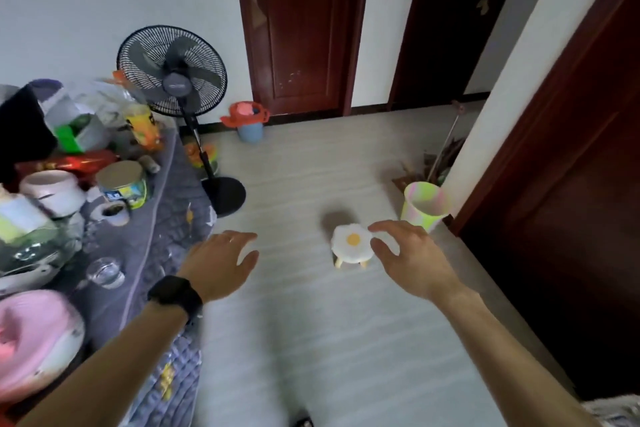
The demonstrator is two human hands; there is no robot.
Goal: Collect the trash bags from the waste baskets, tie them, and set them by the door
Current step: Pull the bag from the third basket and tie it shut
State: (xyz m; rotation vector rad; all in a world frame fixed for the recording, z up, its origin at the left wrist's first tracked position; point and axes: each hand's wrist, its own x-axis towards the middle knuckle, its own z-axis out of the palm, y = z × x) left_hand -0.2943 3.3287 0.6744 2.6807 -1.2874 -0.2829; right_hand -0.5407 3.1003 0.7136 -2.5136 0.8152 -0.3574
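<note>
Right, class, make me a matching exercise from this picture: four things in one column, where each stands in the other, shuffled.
Things:
1. blue basket with red bag
2. pastel striped basket
3. fan
4. egg-shaped stool

Places:
A. between the two hands
B. beside the cluttered table
C. by the far closed door
D. at the wall corner, right

Pairs: 1-C, 2-D, 3-B, 4-A

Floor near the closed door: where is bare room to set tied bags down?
Bare floor lies between the blue basket with its red bag, the fan base and the pastel basket. The table is crowded.
</note>
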